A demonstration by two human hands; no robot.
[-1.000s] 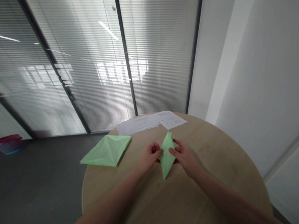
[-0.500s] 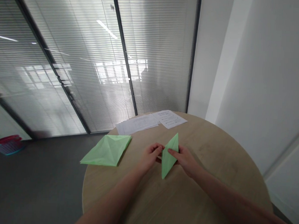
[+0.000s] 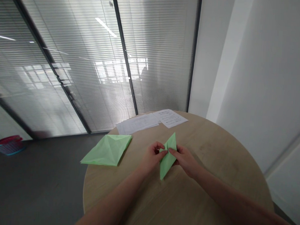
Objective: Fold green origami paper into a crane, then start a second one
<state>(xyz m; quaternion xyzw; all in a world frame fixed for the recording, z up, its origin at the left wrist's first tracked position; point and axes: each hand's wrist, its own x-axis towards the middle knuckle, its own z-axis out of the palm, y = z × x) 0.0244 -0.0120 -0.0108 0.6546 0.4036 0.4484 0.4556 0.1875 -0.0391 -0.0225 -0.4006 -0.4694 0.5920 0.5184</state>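
- The folded green paper (image 3: pixel 168 161) is standing out as a slim diamond near the middle of the table (image 3: pixel 213 156), between the two hands, its upper tip pointing away from the person and its lower tip pointing back; whether that lower tip is touching the wood, I cannot tell.
- The left hand (image 3: pixel 153 157) is gripping the paper's left edge, its thumb pressing on the front face and its other fingers curling close beside it.
- The right hand (image 3: pixel 184 158) is gripping the opposite edge, its thumb lying flat on the front face and its other fingers wrapping behind, mostly hidden.
- The two thumb tips are nearly meeting at a crease in the middle of the paper.
- Bare wood is stretching from the right hand to the table's curving right rim, giving that side the widest room for moving.
- A larger green sheet (image 3: pixel 109 150) is lying to the left, its left corner jutting past the table's rim above the grey floor (image 3: pixel 50 184); a narrower strip of wood is separating it from the left hand.
- White printed papers (image 3: pixel 138 123) are overlapping along the far rim, just beyond the diamond's upper tip.
- The glass partition (image 3: pixel 165 59) is rising close behind that rim, and the white wall (image 3: pixel 269 78) is bounding the right side.
- A red and blue basket (image 3: pixel 8 146) is sitting on the floor, well apart at the far left.
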